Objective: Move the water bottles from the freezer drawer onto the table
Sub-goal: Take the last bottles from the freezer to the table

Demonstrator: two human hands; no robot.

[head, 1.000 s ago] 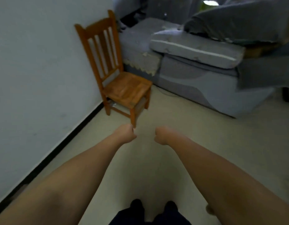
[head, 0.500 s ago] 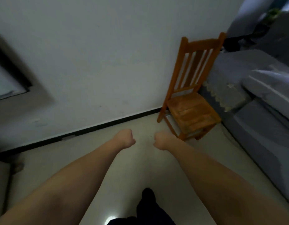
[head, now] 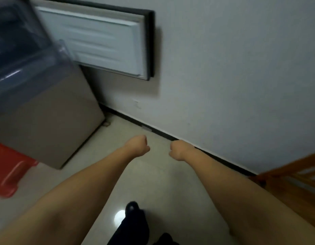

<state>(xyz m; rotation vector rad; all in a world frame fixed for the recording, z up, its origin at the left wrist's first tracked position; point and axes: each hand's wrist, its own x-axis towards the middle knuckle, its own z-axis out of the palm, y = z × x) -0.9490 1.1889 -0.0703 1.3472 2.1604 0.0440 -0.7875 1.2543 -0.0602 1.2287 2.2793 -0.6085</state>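
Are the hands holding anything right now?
No. The left hand and the right hand are both curled into empty fists above the pale floor, holding nothing.

We could not see into the freezer drawer (head: 26, 55): it was blurred and cut off by the left and top edges. The wooden chair (head: 294, 175) and red stool (head: 10, 167) were cropped. Both fists hid their fingers.
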